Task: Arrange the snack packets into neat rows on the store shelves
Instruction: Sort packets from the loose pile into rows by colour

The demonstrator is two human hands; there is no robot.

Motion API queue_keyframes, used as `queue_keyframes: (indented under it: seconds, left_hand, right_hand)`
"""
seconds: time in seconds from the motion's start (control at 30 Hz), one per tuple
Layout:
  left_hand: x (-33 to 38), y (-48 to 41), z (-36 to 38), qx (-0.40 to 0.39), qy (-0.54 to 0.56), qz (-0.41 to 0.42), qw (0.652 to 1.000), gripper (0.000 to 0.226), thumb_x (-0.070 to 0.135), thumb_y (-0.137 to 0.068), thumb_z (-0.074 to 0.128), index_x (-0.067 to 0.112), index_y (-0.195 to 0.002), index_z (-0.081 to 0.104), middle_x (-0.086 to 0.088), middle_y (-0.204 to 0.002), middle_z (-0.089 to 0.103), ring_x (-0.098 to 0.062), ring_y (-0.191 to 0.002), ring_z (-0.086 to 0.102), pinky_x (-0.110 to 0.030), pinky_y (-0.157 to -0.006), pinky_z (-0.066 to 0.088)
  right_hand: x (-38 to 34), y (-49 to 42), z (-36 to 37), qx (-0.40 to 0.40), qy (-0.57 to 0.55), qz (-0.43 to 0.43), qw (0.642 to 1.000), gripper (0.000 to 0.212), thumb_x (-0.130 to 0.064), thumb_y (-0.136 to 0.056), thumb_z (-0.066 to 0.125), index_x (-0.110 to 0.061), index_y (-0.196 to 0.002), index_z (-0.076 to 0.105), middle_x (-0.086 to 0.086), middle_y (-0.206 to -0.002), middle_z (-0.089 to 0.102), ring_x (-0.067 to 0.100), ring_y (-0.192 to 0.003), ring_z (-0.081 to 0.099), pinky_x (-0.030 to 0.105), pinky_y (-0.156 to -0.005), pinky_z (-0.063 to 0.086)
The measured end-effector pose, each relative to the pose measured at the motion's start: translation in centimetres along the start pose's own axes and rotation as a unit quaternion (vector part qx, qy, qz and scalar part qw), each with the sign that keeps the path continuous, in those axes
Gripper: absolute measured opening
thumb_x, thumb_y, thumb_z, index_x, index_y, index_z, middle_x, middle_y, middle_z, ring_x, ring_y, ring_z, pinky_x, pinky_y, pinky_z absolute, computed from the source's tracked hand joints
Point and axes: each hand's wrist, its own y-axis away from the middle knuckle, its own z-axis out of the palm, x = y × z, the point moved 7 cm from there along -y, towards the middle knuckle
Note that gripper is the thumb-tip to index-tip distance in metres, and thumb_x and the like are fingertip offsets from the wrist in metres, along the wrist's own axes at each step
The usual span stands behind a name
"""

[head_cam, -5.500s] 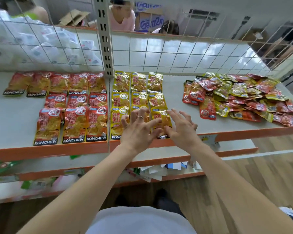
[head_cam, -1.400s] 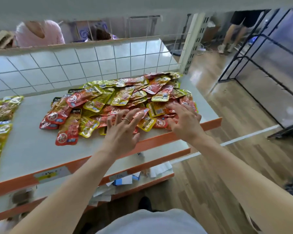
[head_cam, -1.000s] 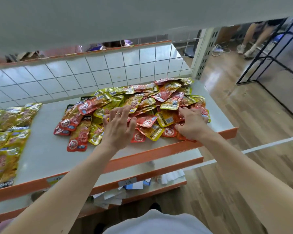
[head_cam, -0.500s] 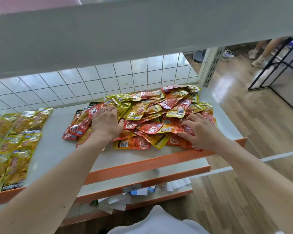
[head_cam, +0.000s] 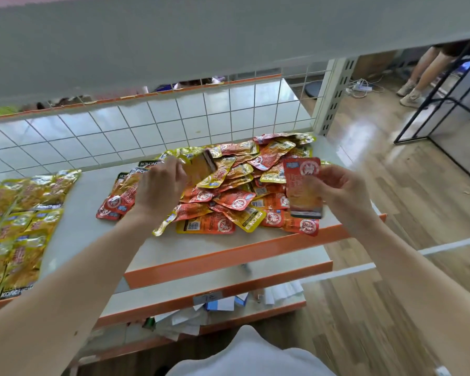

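Observation:
A loose heap of red and yellow snack packets (head_cam: 228, 196) lies on the right part of the white shelf (head_cam: 92, 202) with its orange front edge. My right hand (head_cam: 339, 188) holds a red packet (head_cam: 304, 187) upright above the heap's right side. My left hand (head_cam: 160, 188) grips a yellow packet (head_cam: 201, 165), lifted and tilted over the heap's left side. Neat rows of yellow packets (head_cam: 19, 221) lie flat at the shelf's far left.
A white wire grid (head_cam: 174, 118) backs the shelf and an upper shelf board (head_cam: 201, 36) hangs overhead. Lower shelves hold papers and small boxes (head_cam: 223, 305). A black metal frame (head_cam: 442, 109) and a person's legs (head_cam: 423, 77) stand on the wooden floor to the right.
Both hands were resting flat in the heap; each has now lifted a packet out of it, the right a red one, the left a yellow one.

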Motion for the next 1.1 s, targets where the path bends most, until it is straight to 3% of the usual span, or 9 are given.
queue_keyframes:
  seconds: [0.13,0.27,0.37,0.47,0.6,0.77,0.87,0.97,1.1]
  left_hand:
    - [-0.7,0.0,-1.8,0.030,0.200,-0.139,0.969,0.017,0.018,-0.106,0.045,0.006,-0.101,0.055,-0.003,-0.072,0.058,-0.024,-0.062,0.056,-0.032,-0.053,0.045]
    - [-1.1,3.1,-1.4,-0.047,0.418,-0.286,0.861,0.013,0.027,-0.101,0.058,0.015,-0.101,0.053,-0.005,-0.083,0.065,-0.013,-0.062,0.066,-0.024,-0.047,0.054]
    - [-1.2,6.1,-1.5,-0.106,0.500,-0.327,0.795,0.025,0.015,-0.086,0.076,0.016,-0.100,0.055,-0.008,-0.091,0.066,-0.017,-0.074,0.068,-0.028,-0.060,0.055]
    - [-2.6,9.1,-2.6,-0.112,0.514,-0.354,0.773,0.054,0.016,-0.064,0.091,0.019,-0.107,0.059,-0.010,-0.100,0.068,-0.027,-0.088,0.068,-0.039,-0.072,0.051]
    - [-5.9,12.6,-5.8,-0.038,0.561,-0.403,0.722,0.053,0.013,-0.072,0.081,0.013,-0.122,0.061,-0.002,-0.096,0.074,-0.020,-0.089,0.071,-0.032,-0.073,0.054]
    - [-10.4,16.8,-9.7,0.089,0.633,-0.462,0.615,0.014,0.014,-0.078,0.076,0.018,-0.091,0.071,-0.003,-0.081,0.074,-0.021,-0.078,0.073,-0.042,-0.067,0.062]
    - [-12.7,18.6,-11.3,0.118,0.601,-0.501,0.612,0.010,0.023,-0.092,0.069,0.024,-0.099,0.062,-0.006,-0.095,0.072,-0.026,-0.090,0.071,-0.052,-0.080,0.059]
    - [-14.5,19.3,-13.0,0.115,0.572,-0.508,0.634,0.010,0.022,-0.103,0.055,0.023,-0.096,0.061,-0.002,-0.085,0.067,-0.022,-0.079,0.067,-0.041,-0.077,0.057]
    - [-16.4,19.1,-13.8,0.018,0.511,-0.489,0.706,0.044,0.002,-0.094,0.052,0.025,-0.132,0.049,0.003,-0.097,0.057,-0.018,-0.089,0.057,-0.019,-0.063,0.050]
  right_hand:
    - [-0.6,0.3,1.3,0.005,-0.107,0.050,0.993,0.015,-0.021,-0.090,0.070,-0.012,-0.102,0.070,0.004,-0.091,0.077,0.021,-0.084,0.074,0.032,-0.070,0.061]
    - [-0.7,0.4,4.4,-0.011,-0.135,0.085,0.987,0.019,-0.028,-0.089,0.071,-0.015,-0.103,0.068,0.007,-0.096,0.077,0.026,-0.090,0.074,0.039,-0.074,0.061]
    - [-1.3,0.6,7.7,-0.047,-0.155,0.089,0.983,0.012,-0.024,-0.090,0.069,-0.017,-0.099,0.066,0.002,-0.092,0.077,0.020,-0.085,0.074,0.036,-0.070,0.061]
    - [-1.7,1.3,11.6,-0.088,-0.174,0.110,0.975,0.009,-0.020,-0.092,0.068,-0.016,-0.100,0.066,0.002,-0.090,0.077,0.018,-0.079,0.074,0.031,-0.064,0.061]
    - [-2.5,2.7,17.3,-0.147,-0.184,0.131,0.963,0.021,-0.022,-0.090,0.068,-0.011,-0.108,0.066,0.004,-0.091,0.077,0.018,-0.077,0.074,0.030,-0.060,0.060]
    - [-4.4,4.8,24.4,-0.217,-0.195,0.140,0.946,0.013,-0.008,-0.093,0.064,-0.019,-0.099,0.065,-0.002,-0.087,0.077,0.015,-0.074,0.073,0.029,-0.061,0.060]
    - [-5.3,6.5,28.0,-0.250,-0.202,0.149,0.935,0.019,-0.001,-0.092,0.062,-0.018,-0.101,0.065,-0.001,-0.087,0.077,0.017,-0.077,0.073,0.029,-0.065,0.061]
    - [-6.1,8.0,30.9,-0.264,-0.200,0.154,0.931,0.024,0.004,-0.092,0.059,-0.015,-0.106,0.064,0.000,-0.089,0.077,0.019,-0.079,0.073,0.030,-0.066,0.061]
    - [-6.6,9.5,34.1,-0.270,-0.180,0.163,0.932,0.031,0.004,-0.092,0.060,-0.019,-0.112,0.064,0.010,-0.106,0.075,0.030,-0.095,0.072,0.043,-0.082,0.060]
